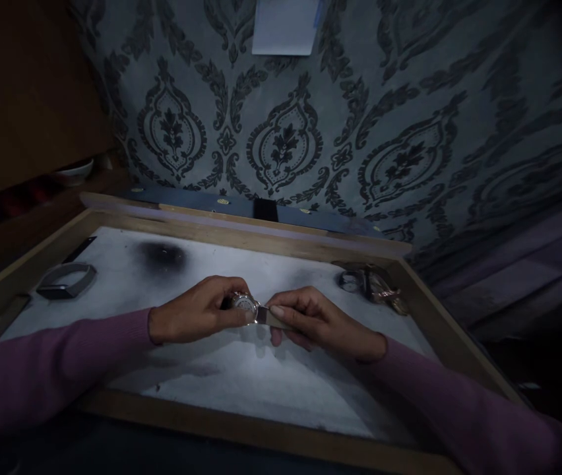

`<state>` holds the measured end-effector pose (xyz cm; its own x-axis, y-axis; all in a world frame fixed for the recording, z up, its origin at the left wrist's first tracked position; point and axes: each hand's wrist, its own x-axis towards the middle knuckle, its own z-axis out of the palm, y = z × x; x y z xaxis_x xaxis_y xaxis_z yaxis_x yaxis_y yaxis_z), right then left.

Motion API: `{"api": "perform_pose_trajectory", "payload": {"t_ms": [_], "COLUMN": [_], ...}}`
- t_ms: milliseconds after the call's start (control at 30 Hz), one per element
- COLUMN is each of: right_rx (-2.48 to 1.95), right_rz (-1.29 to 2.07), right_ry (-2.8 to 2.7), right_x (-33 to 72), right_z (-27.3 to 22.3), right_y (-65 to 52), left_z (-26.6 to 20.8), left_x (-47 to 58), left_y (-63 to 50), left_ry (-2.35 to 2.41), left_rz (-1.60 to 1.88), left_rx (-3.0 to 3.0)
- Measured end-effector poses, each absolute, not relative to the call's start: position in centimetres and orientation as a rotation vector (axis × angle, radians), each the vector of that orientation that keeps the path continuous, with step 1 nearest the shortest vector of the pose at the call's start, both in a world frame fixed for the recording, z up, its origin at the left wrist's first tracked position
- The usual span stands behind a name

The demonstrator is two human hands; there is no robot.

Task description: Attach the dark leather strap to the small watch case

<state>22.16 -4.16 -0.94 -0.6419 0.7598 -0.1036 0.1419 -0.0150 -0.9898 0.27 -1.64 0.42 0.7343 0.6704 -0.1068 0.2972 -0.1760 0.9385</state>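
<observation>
Over the middle of a wood-framed tray with a white bottom, my left hand (202,310) grips a round silver wristwatch (244,303) between thumb and fingers. Its round metal face or back is turned up toward me; which of the two I cannot tell. From the case's right side runs a flat dark grey strap (263,315), and my right hand (311,316) pinches it between thumb and fingers. The strap's far end is hidden by the right fingers. Both hands are close together, just above the white surface.
A grey band-like watch (67,281) lies at the tray's left. Several watches or bracelets (373,285) sit in its back right corner. The tray's wooden rim (241,415) runs around the work area. Behind stands a patterned wall (283,138) with a white paper (285,26).
</observation>
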Motion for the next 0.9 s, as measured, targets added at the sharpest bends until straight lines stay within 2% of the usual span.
{"api": "perform_pose_trajectory", "payload": {"t_ms": [900], "right_rx": [-0.969], "right_rz": [1.682], "right_ry": [-1.879], "right_x": [22.05], "right_z": [-0.86], "right_y": [-4.35], "left_z": [0.30], "left_x": [0.09], "left_y": [-1.93], "left_ry": [0.796], "left_rz": [0.405], "left_rx": [2.103]}}
